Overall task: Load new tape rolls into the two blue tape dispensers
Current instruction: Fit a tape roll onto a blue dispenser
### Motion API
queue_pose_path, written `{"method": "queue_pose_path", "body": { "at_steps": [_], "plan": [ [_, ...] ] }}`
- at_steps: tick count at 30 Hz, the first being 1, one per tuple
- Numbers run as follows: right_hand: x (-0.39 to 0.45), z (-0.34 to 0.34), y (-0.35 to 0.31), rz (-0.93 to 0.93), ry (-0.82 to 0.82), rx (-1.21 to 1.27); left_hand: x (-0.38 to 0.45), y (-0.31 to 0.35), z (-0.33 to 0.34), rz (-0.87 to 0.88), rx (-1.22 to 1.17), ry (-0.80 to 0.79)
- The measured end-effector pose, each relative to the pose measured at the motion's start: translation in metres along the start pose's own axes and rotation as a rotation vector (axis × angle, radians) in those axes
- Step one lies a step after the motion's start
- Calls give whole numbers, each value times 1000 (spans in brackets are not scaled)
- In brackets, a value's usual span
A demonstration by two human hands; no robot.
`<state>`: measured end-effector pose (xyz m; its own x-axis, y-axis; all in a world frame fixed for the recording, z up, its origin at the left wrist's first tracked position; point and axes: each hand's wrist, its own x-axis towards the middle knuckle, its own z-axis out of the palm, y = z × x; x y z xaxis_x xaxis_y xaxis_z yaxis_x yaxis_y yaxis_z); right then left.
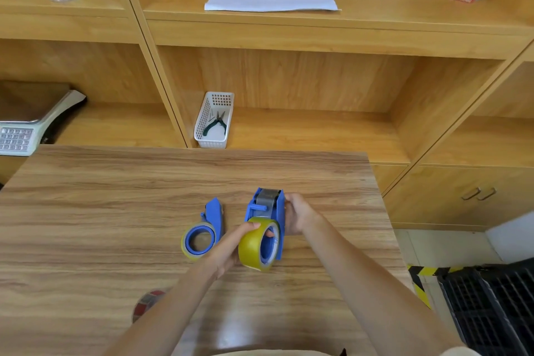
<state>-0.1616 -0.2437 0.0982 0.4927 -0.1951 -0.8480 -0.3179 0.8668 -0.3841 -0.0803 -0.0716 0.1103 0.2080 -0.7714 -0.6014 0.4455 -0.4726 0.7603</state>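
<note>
Wood-grain tabletop (115,211) fills the near half, w/ open wooden shelving (289,29) behind it; a white plastic basket (199,121) holding green-handled pliers (215,124) sits on the low shelf just past the table's far edge.

Step in hand, as I read it: seating the yellow-brown tape roll (250,246) onto the hub of the upright blue plastic tape dispenser (265,208), near the table's centre-right. To do it well: keep the roll's core square to the hub, push evenly so it doesn't cock, and check the unwind direction so the sticky side will face the right way over the roller before threading. Steady the body firmly so it doesn't skate on the smooth top.

Left hand (228,251): fingers curled round the roll, thumb on the outer face, fingertips reaching into the core, so a closed grip on it. Roll is at the dispenser's near end, touching or just about on the hub; can't tell if fully seated.

Right hand (297,214): wrapped against the dispenser's right side, clasping it.

Second blue dispenser (205,231) lies flat just left, apart from both hands, w/ a thin pale roll around its wheel. A red-and-grey tape roll (147,302) sits near-left, partly hidden by the left forearm.
</note>
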Motion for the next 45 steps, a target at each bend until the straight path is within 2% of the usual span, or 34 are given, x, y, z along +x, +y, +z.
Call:
{"method": "queue_pose_path", "body": {
  "at_steps": [4,10,14,19,22,27,30,32,35,38,43,45],
  "plan": [
    [-4,6,1,-23,58,28,5,-2,2,-30,-84,41],
    [-6,10,3,-70,73,-61,14,3,3,-11,-386,87],
    [-3,9,6,-236,97,-185,19,9,1,-55,-411,105],
    [-2,8,8,-376,82,-470,23,15,2,-97,-478,153],
    [-1,7,10,-431,84,-520,27,15,2,-136,-542,152],
    [4,6,17,-530,145,-544,31,11,-4,-213,-517,149],
    [17,-1,24,-560,235,-558,40,0,-13,-97,-310,249],
    [25,-8,29,-559,341,-628,41,-10,-20,50,-7,345],
    [30,-12,38,-547,494,-687,44,-23,-30,285,503,350],
    [32,-11,47,-525,559,-696,43,-36,-32,359,893,335],
    [44,-6,58,-505,591,-750,37,-58,-32,421,1106,261],
    [50,-2,61,-494,599,-746,41,-64,-33,369,1151,247]
  ]
}}
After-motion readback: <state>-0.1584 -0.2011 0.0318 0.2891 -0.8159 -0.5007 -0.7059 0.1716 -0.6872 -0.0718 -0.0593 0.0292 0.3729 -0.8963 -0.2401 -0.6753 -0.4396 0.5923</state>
